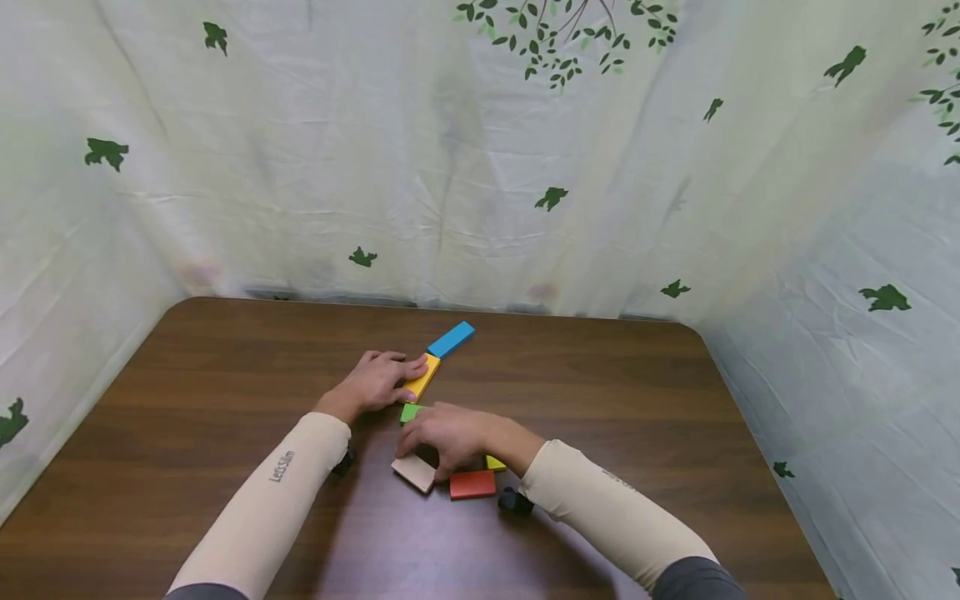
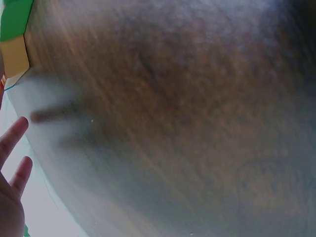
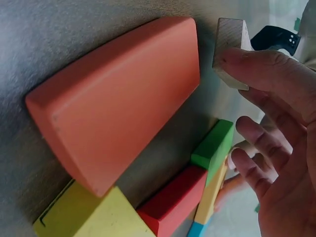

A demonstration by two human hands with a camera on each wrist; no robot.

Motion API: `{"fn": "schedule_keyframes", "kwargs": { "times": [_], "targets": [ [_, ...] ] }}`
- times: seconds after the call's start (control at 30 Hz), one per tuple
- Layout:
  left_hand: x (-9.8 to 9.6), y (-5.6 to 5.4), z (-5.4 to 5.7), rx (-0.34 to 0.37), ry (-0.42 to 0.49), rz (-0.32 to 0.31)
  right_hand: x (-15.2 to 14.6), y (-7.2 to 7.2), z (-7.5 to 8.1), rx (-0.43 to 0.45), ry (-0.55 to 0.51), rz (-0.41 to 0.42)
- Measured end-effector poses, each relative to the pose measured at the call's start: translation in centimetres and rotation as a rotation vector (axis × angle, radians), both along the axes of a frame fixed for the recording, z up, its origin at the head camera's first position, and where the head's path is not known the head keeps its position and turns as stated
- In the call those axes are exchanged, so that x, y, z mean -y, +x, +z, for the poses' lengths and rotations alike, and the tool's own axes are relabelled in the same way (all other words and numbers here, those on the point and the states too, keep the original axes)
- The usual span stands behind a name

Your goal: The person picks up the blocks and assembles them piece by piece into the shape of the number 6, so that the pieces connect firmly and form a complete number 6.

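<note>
My right hand (image 1: 457,429) pinches a plain wooden block (image 1: 414,472) between thumb and fingers at the near end of a row of coloured blocks. In the right wrist view, the thumb presses on one face of this wooden block (image 3: 231,37). Farther away, my left hand (image 1: 375,383) holds an orange-yellow block (image 1: 426,375), thumb at its near end and forefinger at its far end. A blue block (image 1: 452,339) extends beyond it, and a green block (image 1: 410,413) lies on its near side, partly covered by my right hand.
An orange-red block (image 1: 472,485) lies right of the wooden one, beside a yellow block (image 1: 495,463) partly under my right wrist. A red block (image 3: 175,202), hidden in the head view, adjoins the green one. The brown table (image 1: 600,392) meets leaf-patterned curtains (image 1: 450,167).
</note>
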State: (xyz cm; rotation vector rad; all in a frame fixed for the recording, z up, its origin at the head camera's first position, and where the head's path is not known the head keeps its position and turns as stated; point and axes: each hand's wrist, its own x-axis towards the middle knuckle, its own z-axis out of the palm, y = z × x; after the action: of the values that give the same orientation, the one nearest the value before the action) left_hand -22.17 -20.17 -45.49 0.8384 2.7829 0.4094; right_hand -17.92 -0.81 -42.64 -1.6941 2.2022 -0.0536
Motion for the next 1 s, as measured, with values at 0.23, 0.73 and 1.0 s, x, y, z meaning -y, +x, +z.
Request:
{"fn": "schedule_keyframes", "kwargs": {
  "times": [0.23, 0.73, 1.0],
  "targets": [
    [0.04, 0.14, 0.03, -0.018, -0.017, -0.005, 0.34, 0.06, -0.46, -0.006, 0.005, 0.005],
    [0.08, 0.08, 0.00, -0.012, -0.014, 0.003, 0.84, 0.38, -0.82, 0.027, 0.018, -0.002],
    [0.07, -0.06, -0.21, -0.017, -0.010, 0.002, 0.86, 0.85, -0.89, -0.014, 0.001, -0.040]
  ]
}}
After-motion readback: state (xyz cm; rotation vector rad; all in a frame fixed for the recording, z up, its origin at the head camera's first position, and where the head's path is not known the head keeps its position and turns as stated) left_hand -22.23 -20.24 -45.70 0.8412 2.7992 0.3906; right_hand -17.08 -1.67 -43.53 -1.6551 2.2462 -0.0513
